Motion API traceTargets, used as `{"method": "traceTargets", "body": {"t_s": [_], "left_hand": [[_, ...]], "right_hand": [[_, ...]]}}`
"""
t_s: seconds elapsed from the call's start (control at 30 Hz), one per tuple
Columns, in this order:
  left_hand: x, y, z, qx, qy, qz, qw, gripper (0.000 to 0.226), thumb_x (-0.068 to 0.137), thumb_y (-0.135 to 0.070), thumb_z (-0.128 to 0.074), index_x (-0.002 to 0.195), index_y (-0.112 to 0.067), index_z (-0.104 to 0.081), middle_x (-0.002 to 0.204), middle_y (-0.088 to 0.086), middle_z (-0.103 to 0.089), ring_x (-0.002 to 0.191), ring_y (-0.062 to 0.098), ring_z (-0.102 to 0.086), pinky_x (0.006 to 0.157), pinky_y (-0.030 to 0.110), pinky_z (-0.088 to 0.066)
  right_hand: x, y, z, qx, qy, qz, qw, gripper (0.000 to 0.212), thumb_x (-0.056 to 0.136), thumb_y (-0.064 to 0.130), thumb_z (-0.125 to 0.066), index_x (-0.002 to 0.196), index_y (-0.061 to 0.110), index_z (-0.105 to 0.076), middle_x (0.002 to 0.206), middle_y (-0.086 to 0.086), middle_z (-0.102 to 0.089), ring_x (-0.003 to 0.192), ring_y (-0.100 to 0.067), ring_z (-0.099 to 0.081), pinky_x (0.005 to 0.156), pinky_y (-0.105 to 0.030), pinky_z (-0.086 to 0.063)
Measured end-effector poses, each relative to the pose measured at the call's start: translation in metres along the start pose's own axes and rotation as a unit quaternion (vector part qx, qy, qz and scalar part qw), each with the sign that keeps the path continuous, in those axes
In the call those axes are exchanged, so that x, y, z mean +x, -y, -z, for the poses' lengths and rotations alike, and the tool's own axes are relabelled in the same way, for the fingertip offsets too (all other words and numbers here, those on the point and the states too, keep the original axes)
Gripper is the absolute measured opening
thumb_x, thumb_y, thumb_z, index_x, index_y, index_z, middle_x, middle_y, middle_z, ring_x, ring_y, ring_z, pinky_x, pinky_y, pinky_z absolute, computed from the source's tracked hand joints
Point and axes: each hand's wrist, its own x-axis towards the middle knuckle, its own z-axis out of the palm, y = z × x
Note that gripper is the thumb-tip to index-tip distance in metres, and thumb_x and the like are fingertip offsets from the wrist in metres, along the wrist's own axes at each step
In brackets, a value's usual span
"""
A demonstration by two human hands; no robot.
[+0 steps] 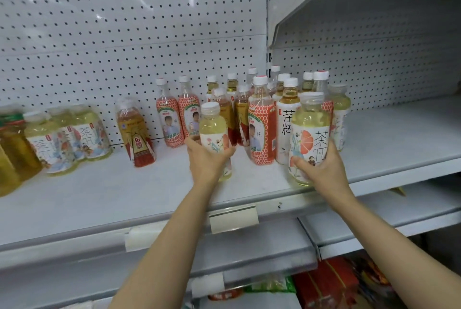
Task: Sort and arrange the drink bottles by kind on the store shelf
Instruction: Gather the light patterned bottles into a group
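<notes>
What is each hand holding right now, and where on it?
The left hand grips a pale yellow tea bottle around its lower body. The right hand grips a larger pale yellow tea bottle around its lower label.

The left hand (207, 156) covers the lower label of the pale bottle (214, 131) it grips, and the right hand (321, 166) hides part of the grapefruit-label bottle (309, 134). Behind the front bottles, the rear row (232, 84) shows only caps and necks; their labels cannot be read. At the left edge, a dark green bottle (10, 149) is cut off. On the lower shelf, the red packages (329, 281) are blurred and partly hidden by the shelf edge (249, 244).
</notes>
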Motion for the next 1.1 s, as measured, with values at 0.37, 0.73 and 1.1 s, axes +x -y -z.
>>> {"method": "traceTargets", "body": {"t_s": [0.37,0.73,1.1], "left_hand": [[0.004,0.015,0.076,-0.426,0.127,0.161,0.881,0.038,0.088,-0.023,-0.066,0.123,-0.008,-0.058,0.092,0.013,-0.074,0.072,0.024,-0.071,0.073,0.038,-0.059],[0.005,0.052,0.234,-0.354,0.158,0.133,0.912,0.064,0.071,-0.030,-0.080,0.126,-0.007,-0.057,0.103,0.017,-0.072,0.082,0.030,-0.070,0.077,0.042,-0.060],[0.028,0.100,0.340,-0.319,0.093,0.139,0.933,0.060,0.071,-0.022,-0.080,0.125,-0.014,-0.056,0.106,0.015,-0.073,0.086,0.031,-0.072,0.074,0.040,-0.060]], "right_hand": [[-0.036,0.043,-0.071,0.025,0.069,0.030,0.997,0.065,0.075,0.018,-0.081,0.129,0.021,-0.045,0.107,0.007,-0.062,0.097,-0.004,-0.060,0.079,-0.021,-0.052],[-0.111,0.103,-0.207,0.082,0.113,0.009,0.990,0.065,0.079,0.020,-0.077,0.132,0.025,-0.040,0.106,0.011,-0.061,0.090,0.001,-0.062,0.068,-0.014,-0.053],[-0.154,0.137,-0.313,0.081,0.140,0.002,0.987,0.066,0.075,0.026,-0.081,0.125,0.032,-0.040,0.107,0.015,-0.060,0.093,0.000,-0.060,0.075,-0.021,-0.054]]}}
